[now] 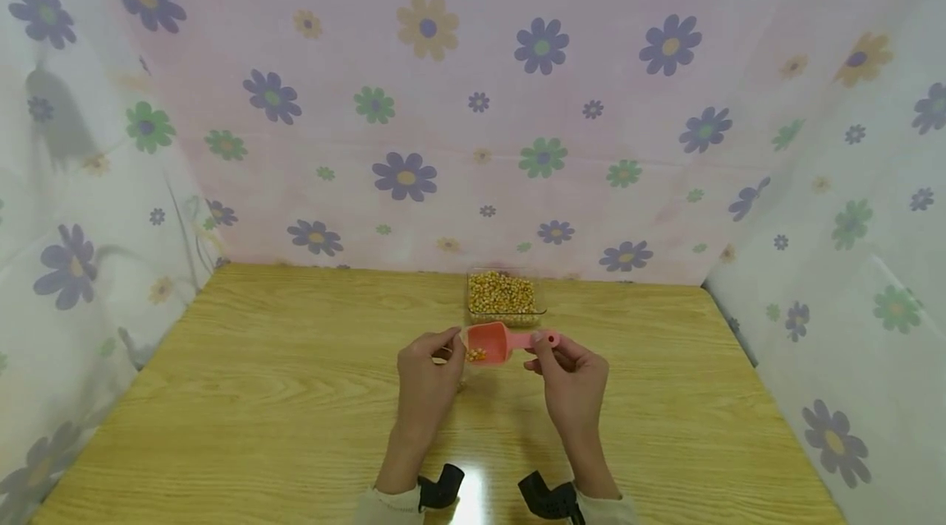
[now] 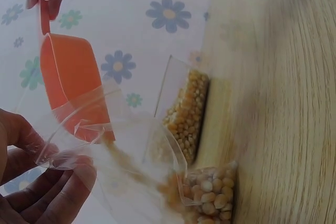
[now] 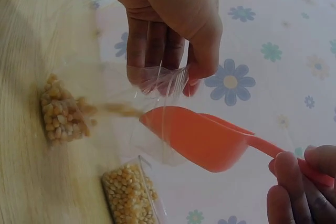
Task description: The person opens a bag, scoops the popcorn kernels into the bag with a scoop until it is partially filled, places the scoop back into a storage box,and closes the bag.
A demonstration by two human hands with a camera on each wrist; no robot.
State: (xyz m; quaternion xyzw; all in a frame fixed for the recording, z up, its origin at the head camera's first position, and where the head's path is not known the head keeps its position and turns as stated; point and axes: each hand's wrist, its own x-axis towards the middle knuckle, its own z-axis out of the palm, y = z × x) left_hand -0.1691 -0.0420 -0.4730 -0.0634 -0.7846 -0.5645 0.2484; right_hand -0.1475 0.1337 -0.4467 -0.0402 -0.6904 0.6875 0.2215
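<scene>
My left hand (image 1: pixel 430 373) pinches the top edge of a clear plastic bag (image 2: pixel 142 129), holding its mouth up. Corn kernels (image 3: pixel 64 111) lie in the bottom of the bag, at the tabletop. With my right hand (image 1: pixel 575 377) I grip the handle of a red-orange scoop (image 1: pixel 489 343), tilted toward the left hand. Its lip is inside the bag's mouth, and kernels fall from it in a blurred stream, seen in both wrist views. A few kernels show near the lip in the head view, where the bag is mostly hidden behind the left hand.
Behind the hands, near the back edge of the wooden table (image 1: pixel 296 377), stands a clear rectangular container (image 1: pixel 504 299) filled with corn kernels. A flower-patterned cloth (image 1: pixel 480 122) hangs at the back and on both sides.
</scene>
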